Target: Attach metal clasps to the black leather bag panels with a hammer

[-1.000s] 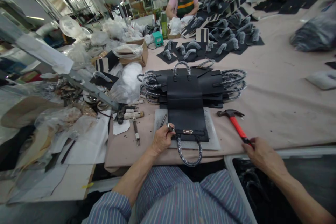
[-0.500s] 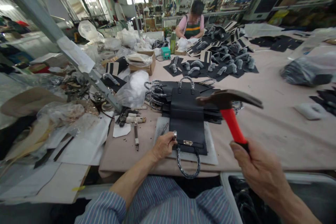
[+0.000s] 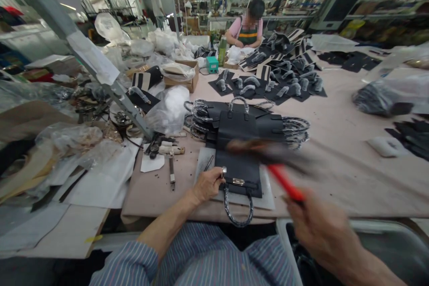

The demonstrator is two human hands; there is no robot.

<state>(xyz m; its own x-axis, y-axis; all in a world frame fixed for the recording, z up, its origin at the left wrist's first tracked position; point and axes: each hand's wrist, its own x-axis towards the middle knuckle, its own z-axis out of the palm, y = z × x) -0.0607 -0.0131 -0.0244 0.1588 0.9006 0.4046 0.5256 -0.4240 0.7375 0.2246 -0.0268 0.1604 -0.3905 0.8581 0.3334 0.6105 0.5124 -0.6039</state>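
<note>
Beige and cloth-covered, the broad table (image 3: 342,183) filled the middle and right of the frame, and at lower centre a flat, black, leather-like bag panel (image 3: 239,167) with plastic-wrapped loop handles (image 3: 239,224) lay on it over a pale rectangular board (image 3: 268,199). Blurred, a red-handled, dark-headed hammer (image 3: 279,175) overlapped the panel just right of centre, any contact unclear, grasped by the right hand (image 3: 320,225) at lower right. At the panel's left edge, the left hand (image 3: 208,184), near an oblong, gold-toned clasp (image 3: 238,182), pinched a small, silvery metal piece (image 3: 224,170).
</note>
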